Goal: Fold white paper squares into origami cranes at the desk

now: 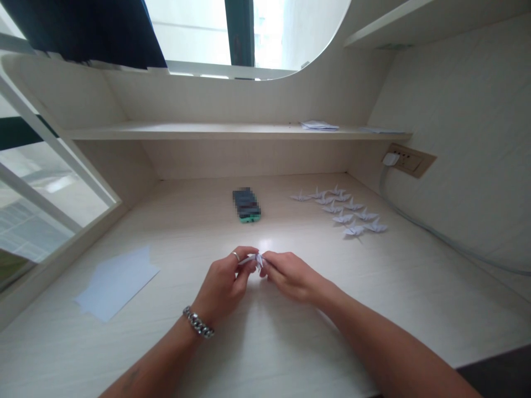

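Observation:
A small folded piece of white paper (259,260) is pinched between my two hands, above the middle of the desk. My left hand (228,282), with a ring and a chain bracelet (198,323), grips its left side between thumb and fingers. On the other side, my right hand (290,275) is closed on the paper's right edge, its fingertips partly hidden. Fingers cover much of the fold, so its exact shape is unclear. Several white paper cranes (343,219) stand in rows at the right rear of the desk.
Flat sheets of white paper (118,284) lie at the left. A phone-like device (247,205), its screen blurred out, rests beyond my hands. A cable (440,237) runs from the wall socket (412,160) along the right. Above, a shelf (207,134) carries folded papers (318,126).

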Available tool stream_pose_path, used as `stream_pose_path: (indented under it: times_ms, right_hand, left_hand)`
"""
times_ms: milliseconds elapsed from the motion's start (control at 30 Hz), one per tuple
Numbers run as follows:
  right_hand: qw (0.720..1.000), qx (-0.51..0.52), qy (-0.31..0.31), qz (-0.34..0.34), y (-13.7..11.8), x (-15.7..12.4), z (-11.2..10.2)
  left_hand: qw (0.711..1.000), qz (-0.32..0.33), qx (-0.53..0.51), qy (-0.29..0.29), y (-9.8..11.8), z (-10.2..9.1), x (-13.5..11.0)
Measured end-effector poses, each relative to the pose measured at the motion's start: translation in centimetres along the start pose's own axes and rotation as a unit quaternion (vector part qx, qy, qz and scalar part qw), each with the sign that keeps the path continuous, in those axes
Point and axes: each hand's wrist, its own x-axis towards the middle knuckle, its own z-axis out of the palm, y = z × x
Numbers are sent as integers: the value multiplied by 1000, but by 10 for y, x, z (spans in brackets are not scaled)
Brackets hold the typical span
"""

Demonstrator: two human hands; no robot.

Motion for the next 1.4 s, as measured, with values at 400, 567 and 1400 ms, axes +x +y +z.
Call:
stream_pose_path:
  times_ms: [400,567,1400]
  right_hand:
    - [997,-55,45,-16,-2,-1,0]
    - [983,-177,54,-23,-5,-3,0]
    - [927,363,-87,40,8,0,-2]
  left_hand:
    - [993,-73,-86,-28,2,-4,0]
    - [997,-49,-34,-54,3,-6,1]
    - [933,-115,-309,-146,4,-6,1]
